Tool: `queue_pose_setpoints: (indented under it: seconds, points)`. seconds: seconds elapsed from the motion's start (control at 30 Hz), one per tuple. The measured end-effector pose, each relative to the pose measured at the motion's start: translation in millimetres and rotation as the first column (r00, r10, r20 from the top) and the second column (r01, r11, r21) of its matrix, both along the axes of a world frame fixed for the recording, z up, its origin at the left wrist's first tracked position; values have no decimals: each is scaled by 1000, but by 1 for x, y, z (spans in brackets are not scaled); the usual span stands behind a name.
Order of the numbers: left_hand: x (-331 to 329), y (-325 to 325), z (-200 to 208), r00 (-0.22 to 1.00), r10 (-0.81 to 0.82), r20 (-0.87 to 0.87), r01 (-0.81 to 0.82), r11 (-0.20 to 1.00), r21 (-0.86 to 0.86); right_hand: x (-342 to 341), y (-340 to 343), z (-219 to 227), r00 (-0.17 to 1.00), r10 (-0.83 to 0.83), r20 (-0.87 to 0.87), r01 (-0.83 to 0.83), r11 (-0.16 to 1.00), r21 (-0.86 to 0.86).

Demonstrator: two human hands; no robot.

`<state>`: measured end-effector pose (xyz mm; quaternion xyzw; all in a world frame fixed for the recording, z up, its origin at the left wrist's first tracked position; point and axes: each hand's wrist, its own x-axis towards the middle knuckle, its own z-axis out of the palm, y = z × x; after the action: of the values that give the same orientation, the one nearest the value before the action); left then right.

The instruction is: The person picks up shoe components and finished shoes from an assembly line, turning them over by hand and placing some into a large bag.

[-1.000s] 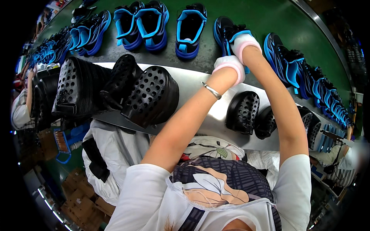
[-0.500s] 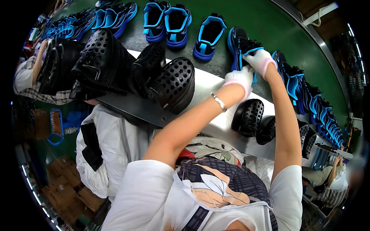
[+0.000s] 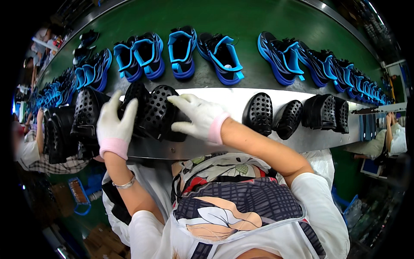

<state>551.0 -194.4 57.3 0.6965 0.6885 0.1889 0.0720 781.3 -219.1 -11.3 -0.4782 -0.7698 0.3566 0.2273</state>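
My left hand (image 3: pixel 114 125), in a white glove with a pink cuff, has its thumb and fingers spread beside a black perforated shoe form (image 3: pixel 134 97). On the other side, my right hand (image 3: pixel 196 115), gloved the same way, reaches leftward with fingers apart. Its fingertips are at the edge of a second black shoe form (image 3: pixel 157 108), full of round holes; whether they touch it I cannot tell. Both forms stand on the metal ledge (image 3: pixel 226 97) in front of me. Just beyond them is a row of black and blue sneakers, one (image 3: pixel 222 60) turned askew.
More black shoe forms (image 3: pixel 258 114) stand on the ledge to the right, and a stack (image 3: pixel 86 116) stands at the left. Sneakers (image 3: pixel 280 58) line the green belt (image 3: pixel 224 21) on both sides. Other people sit at the far left and far right.
Both hands have let go of a sneaker on the belt and moved left to the black shoe forms. The view has turned too, and the sneakers appear shifted.
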Motion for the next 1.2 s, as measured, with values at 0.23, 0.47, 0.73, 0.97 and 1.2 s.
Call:
queue_pose_setpoints:
  seconds: [0.23, 0.47, 0.73, 0.97, 1.2]
  points:
    - [26, -25, -14, 972, -225, -65, 227, 973, 36, 22, -18, -9, 984, -121, -131, 118, 993, -33]
    - [89, -62, -23, 944, -209, 255, 245, 962, -120, 79, -57, -8, 968, -228, -108, 219, 972, -87]
    - [62, -45, -54, 933, -279, 226, 278, 960, 35, 81, -67, -15, 948, -288, -135, 283, 958, -53]
    - [16, -12, -91, 989, -142, -38, 146, 979, 143, 80, -68, -7, 943, -317, -105, 298, 940, -165]
    - [8, 0, -111, 985, -19, 173, 61, 968, -243, 79, -69, -1, 951, -296, -84, 294, 955, -41]
